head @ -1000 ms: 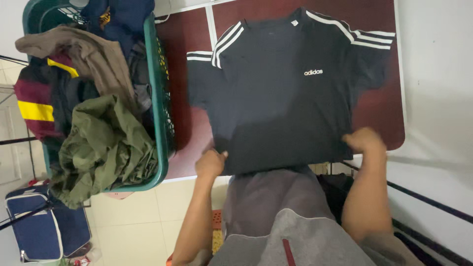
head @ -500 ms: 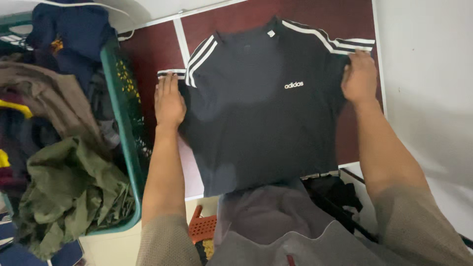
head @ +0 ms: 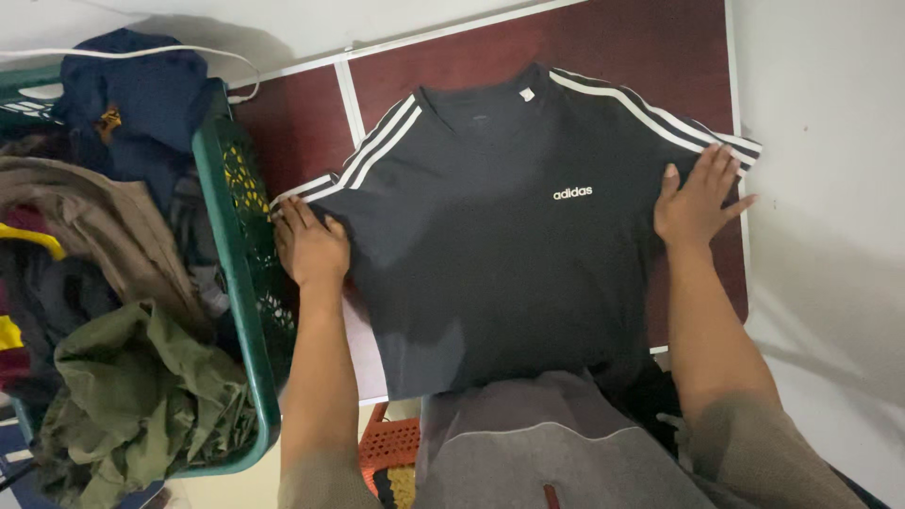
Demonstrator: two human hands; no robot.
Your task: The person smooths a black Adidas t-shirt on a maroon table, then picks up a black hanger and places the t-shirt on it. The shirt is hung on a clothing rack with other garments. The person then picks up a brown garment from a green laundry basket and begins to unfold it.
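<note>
A dark navy short-sleeved cotton T-shirt (head: 509, 236) with white stripes along each shoulder lay face up and spread flat on a dark red tabletop (head: 650, 47) edged in white, its collar pointing away from the person and its hem hanging over the near table edge; the left hand (head: 309, 247) lay released, palm down and fingers together, on the end of the shirt's left-side sleeve, just beside the basket wall; the right hand (head: 698, 200) lay released too, palm down with fingers fanned, on the opposite sleeve near the table's right edge; neither hand gripped any cloth

Judged from this pose, the flattening would go best with both palms kept flat and pressing evenly outward from the chest toward the sleeve ends, so the fabric lay without creases and the sleeves sat level with each other; pinching or dragging one side alone would likely skew the shirt on the table

A green plastic laundry basket (head: 247, 283) stood to the left, touching or just beside the table, heaped with crumpled clothes: an olive green garment (head: 141, 396), a tan brown garment (head: 94, 226) and a dark blue garment (head: 141, 80)

Counted: one T-shirt on the table; two hands, both on it; one basket; one table; at least three loose garments clearly distinguishable in the basket, with more partly hidden beneath them
</note>
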